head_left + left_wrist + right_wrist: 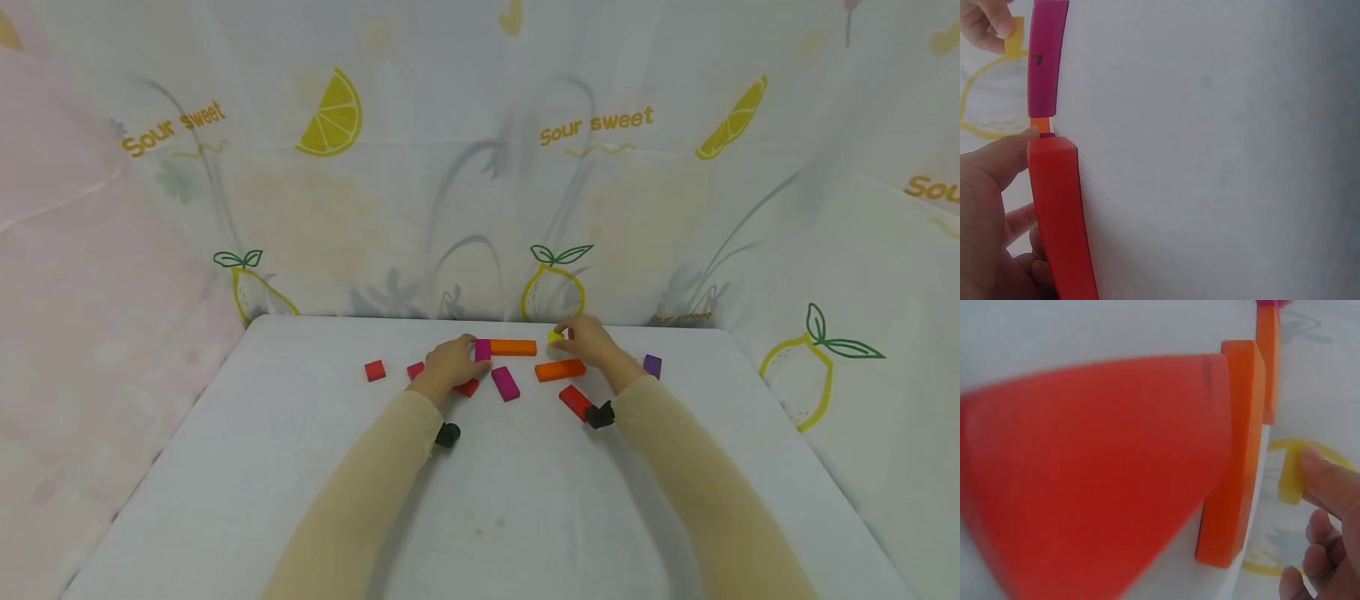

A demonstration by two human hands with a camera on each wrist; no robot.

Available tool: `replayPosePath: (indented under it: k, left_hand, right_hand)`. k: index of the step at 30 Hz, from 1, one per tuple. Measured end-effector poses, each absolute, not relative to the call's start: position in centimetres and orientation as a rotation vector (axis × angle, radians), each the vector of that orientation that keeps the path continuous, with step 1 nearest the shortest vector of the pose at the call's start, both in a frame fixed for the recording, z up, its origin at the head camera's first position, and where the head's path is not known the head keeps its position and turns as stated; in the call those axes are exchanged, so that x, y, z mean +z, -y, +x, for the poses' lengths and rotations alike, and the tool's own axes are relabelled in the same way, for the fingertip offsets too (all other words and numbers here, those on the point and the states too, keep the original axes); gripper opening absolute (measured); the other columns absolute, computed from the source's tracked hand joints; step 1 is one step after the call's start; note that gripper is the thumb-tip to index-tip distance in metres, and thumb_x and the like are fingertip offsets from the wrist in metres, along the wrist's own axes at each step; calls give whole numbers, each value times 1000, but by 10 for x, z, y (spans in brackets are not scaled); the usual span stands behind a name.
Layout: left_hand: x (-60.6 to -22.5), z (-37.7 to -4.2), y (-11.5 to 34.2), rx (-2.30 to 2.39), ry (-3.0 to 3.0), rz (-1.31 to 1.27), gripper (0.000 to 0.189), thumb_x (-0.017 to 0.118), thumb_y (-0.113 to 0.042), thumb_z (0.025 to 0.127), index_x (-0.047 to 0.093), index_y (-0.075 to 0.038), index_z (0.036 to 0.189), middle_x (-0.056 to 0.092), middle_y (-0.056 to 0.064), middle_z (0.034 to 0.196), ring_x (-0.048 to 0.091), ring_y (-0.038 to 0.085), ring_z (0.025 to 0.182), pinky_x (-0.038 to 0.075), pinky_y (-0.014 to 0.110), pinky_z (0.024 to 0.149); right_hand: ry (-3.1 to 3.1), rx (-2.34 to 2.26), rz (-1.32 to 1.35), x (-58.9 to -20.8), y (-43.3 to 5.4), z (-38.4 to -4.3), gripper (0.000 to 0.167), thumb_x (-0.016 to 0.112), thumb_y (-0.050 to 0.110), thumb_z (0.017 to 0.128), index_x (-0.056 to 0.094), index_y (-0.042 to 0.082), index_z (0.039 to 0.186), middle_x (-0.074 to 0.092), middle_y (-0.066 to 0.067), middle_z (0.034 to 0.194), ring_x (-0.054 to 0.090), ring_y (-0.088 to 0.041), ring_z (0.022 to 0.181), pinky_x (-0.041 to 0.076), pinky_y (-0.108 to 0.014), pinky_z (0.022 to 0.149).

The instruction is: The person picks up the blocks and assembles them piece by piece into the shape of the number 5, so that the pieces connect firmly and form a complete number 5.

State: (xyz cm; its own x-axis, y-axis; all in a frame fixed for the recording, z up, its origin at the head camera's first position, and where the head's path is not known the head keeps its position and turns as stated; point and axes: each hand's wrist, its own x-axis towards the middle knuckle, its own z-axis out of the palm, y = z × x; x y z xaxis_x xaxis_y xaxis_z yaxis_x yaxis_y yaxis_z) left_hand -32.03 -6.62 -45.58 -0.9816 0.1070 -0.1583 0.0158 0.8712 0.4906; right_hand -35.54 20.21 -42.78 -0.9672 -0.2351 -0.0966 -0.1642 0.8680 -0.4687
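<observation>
My left hand (452,365) is at the back of the white table, its thumb and fingers around a magenta block (483,350). That block meets the left end of an orange block (514,347). In the left wrist view the left thumb covers most of it, behind a red block (1060,212). To the right, my right hand (588,340) pinches a small yellow block (1291,472) between thumb and fingers, beyond the right end of the orange block. The yellow block appears held on end in the right wrist view.
Nearer me lie another magenta block (506,383), a second orange block (559,370) and a red block (576,402) by the right wrist. A red cube (375,371) and a partly hidden pink block (415,370) sit left; a purple block (652,366) sits right. A printed curtain (450,208) hangs behind.
</observation>
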Motion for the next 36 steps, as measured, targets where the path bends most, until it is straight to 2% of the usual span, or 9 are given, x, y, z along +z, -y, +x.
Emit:
replayPosePath:
  k: [12, 20, 36]
  left_hand:
    - [-456, -319, 66, 727, -2870, 90, 69, 66, -49, 91, 47, -16, 148, 59, 13, 135, 53, 35, 118, 39, 53, 104]
    - [-454, -317, 65, 752, -2861, 91, 69, 67, -48, 92, 46, -16, 149, 57, 13, 138, 52, 36, 121, 36, 55, 107]
    - [-452, -316, 66, 781, -2845, 79, 66, 65, -45, 93, 46, -17, 149, 58, 12, 137, 51, 33, 121, 37, 54, 106]
  right_hand:
    - [-2859, -681, -312, -434, -185, -356, 34, 70, 23, 95, 67, 4, 124, 59, -14, 102, 51, -29, 97, 48, -38, 83]
    - [-2819, -688, -223, -437, -183, -356, 36, 70, 25, 96, 66, 7, 126, 57, -14, 110, 51, -30, 102, 49, -40, 89]
    - [-2808, -696, -174, -438, -179, -357, 38, 71, 25, 94, 66, 11, 129, 57, -15, 114, 50, -30, 106, 48, -42, 93]
